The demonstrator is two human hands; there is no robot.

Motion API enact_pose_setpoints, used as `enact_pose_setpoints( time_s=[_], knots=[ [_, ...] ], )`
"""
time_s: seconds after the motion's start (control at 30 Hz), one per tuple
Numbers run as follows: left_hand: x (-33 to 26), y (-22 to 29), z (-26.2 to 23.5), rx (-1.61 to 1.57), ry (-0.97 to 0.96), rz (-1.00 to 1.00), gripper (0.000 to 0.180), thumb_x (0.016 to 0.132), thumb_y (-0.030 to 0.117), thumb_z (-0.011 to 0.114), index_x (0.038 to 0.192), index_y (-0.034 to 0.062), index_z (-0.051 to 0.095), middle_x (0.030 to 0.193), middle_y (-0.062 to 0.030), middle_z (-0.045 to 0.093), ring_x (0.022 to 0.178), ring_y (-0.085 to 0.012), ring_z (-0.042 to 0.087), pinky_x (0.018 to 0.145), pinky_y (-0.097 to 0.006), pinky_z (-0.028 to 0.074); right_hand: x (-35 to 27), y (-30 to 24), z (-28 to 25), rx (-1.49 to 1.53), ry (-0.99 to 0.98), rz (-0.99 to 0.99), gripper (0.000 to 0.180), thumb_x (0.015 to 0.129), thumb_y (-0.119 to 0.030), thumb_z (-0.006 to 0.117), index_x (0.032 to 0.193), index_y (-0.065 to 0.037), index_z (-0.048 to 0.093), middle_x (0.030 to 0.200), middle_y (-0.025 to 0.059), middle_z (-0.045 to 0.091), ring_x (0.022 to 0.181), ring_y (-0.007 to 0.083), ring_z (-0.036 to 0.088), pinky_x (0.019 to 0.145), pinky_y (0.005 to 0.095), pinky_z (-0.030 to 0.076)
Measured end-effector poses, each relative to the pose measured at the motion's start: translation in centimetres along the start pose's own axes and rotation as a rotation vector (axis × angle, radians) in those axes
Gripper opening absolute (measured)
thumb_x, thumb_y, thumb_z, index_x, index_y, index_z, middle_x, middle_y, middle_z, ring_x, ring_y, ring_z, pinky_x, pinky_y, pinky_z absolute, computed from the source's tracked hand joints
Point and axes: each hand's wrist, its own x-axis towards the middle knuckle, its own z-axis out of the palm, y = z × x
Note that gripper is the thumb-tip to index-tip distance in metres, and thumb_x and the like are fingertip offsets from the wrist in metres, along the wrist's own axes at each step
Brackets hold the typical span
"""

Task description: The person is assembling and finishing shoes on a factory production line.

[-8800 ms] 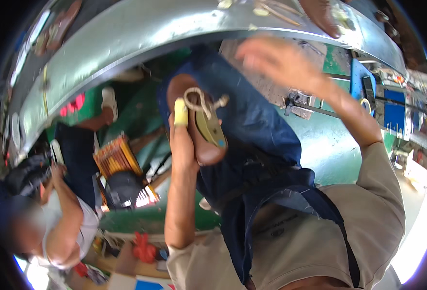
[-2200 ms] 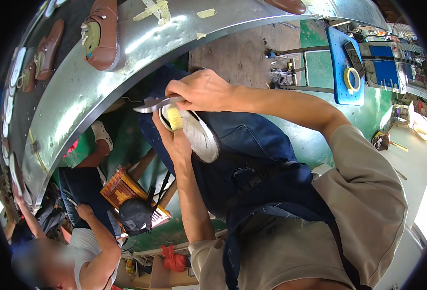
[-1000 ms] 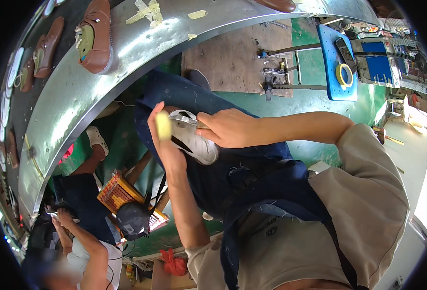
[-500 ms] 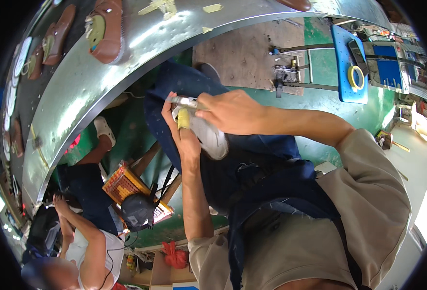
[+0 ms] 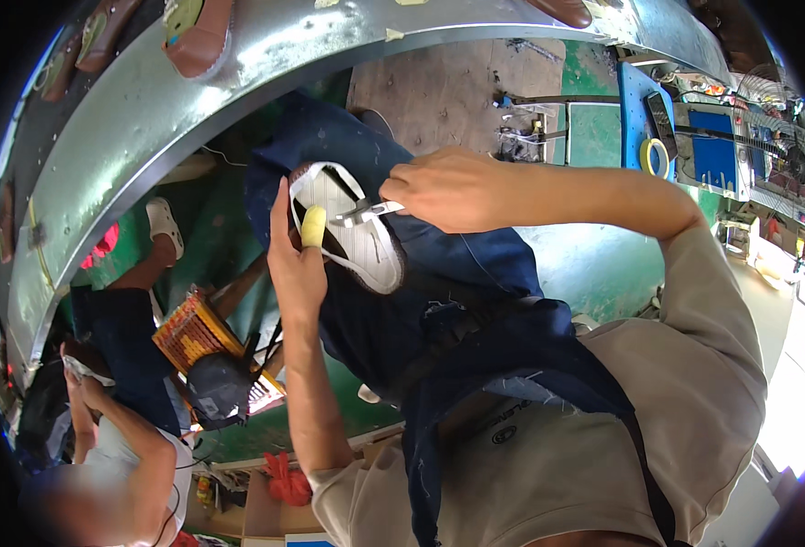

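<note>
Over my lap, my left hand [image 5: 299, 260] grips a shoe [image 5: 373, 257] by its left side. Its pale, lined underside with a white rim is turned up, and dark brown shows along the edge. A yellow wrap [image 5: 313, 226] covers my left thumb, which presses on the shoe's left rim. My right hand [image 5: 443, 190] is closed round a slim metal hand tool [image 5: 380, 211]. The tool's dark end lies over the middle of the pale face; its exact kind is unclear. My right palm hides part of its handle.
A curved metal bench [image 5: 138, 155] with brown shoes [image 5: 200, 41] arches ahead and left. Lower left, a person [image 5: 143, 456] handles a shoe beside a beaded seat [image 5: 197, 335] bearing a black cap [image 5: 220, 387]. At right stands a blue stool [image 5: 638, 123] with a tape roll [image 5: 655, 157].
The shoe has tilted, showing more of its pale face. My right hand has drawn back from the far end, and the tool now points left across the middle. The whole view has shifted slightly.
</note>
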Motion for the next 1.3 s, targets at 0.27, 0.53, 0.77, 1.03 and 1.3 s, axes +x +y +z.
enact_pose_setpoints(
  time_s=[0.27,0.53,0.77,1.03,1.3],
  knots=[
    [0.3,0.2,1.0,0.243,0.030,-0.041,0.069,0.084,-0.008,0.068,0.149,0.0087,0.053,0.142,-0.0104,0.062,0.120,-0.0239,0.063,0.097,-0.032,0.050,0.8,-6.4,0.9,-0.152,-0.230,-0.409,0.013,0.079,-0.011,0.065,0.082,0.001,0.062,0.062,0.0178,0.063,0.065,0.0332,0.071,0.056,0.0419,0.055],
    [0.5,0.2,1.2,0.106,0.060,-0.069,0.071,0.081,-0.006,0.071,0.148,0.0119,0.056,0.141,-0.0103,0.063,0.103,-0.0240,0.065,0.094,-0.034,0.052,-0.9,-1.7,-1.2,-0.287,-0.083,-0.153,0.013,0.084,-0.012,0.060,0.090,0.000,0.060,0.076,0.0141,0.065,0.075,0.0322,0.069,0.066,0.0431,0.056],
    [-0.5,0.4,1.6,-0.035,0.013,-0.155,0.062,0.091,0.001,0.071,0.150,0.0066,0.053,0.144,-0.0119,0.060,0.112,-0.0195,0.064,0.096,-0.031,0.050,-0.6,-2.3,0.2,-0.382,-0.173,-0.128,0.017,0.084,-0.015,0.064,0.090,0.000,0.058,0.074,0.0136,0.064,0.073,0.0299,0.069,0.058,0.0417,0.053],
    [-0.9,0.4,1.9,-0.003,0.051,-0.047,0.052,0.096,0.003,0.064,0.147,0.0034,0.055,0.144,-0.0111,0.060,0.118,-0.0196,0.061,0.101,-0.031,0.048,-0.5,-1.8,0.1,-0.459,-0.013,-0.220,0.017,0.081,-0.010,0.065,0.092,0.002,0.059,0.078,0.0138,0.065,0.077,0.0291,0.070,0.063,0.0390,0.056],
    [-6.9,-1.0,4.0,-0.578,0.163,-0.354,0.051,0.110,0.025,0.043,0.156,0.0041,0.039,0.155,-0.0107,0.047,0.140,-0.0241,0.048,0.118,-0.041,0.036,-2.4,-2.0,-0.1,-0.231,0.000,-0.179,0.018,0.081,-0.012,0.063,0.089,0.003,0.058,0.066,0.0149,0.064,0.061,0.0303,0.069,0.051,0.0417,0.051]
  ],
)
